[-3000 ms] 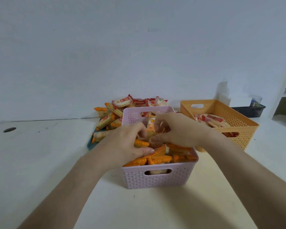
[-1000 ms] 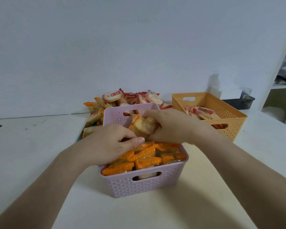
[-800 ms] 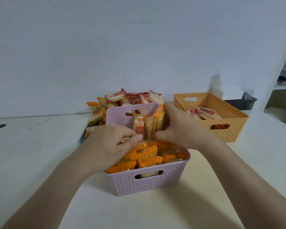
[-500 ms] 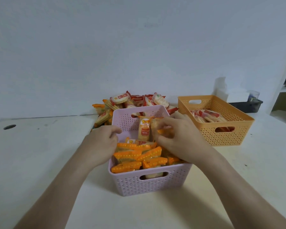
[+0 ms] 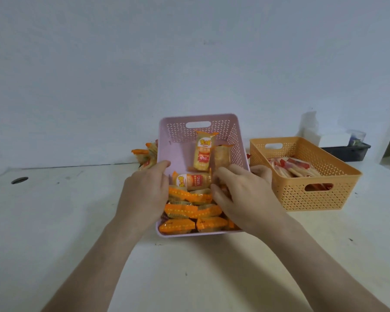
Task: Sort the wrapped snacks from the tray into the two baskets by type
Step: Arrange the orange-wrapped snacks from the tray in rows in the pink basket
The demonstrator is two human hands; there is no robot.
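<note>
At frame centre, the left hand (image 5: pixel 144 194) and right hand (image 5: pixel 241 197) rest loosely, grasping nothing, on orange-wrapped snacks (image 5: pixel 189 212) inside the pink basket (image 5: pixel 167 136). Recommend pressing rows flat, edges aligned.

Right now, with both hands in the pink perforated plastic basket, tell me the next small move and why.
Probably stand the orange-wrapped snack packet lying crosswise upright. It lies flat between the left hand and right hand, while two packets stand on end against the far wall of the pink perforated plastic basket and the near rows stand packed on edge.
</note>
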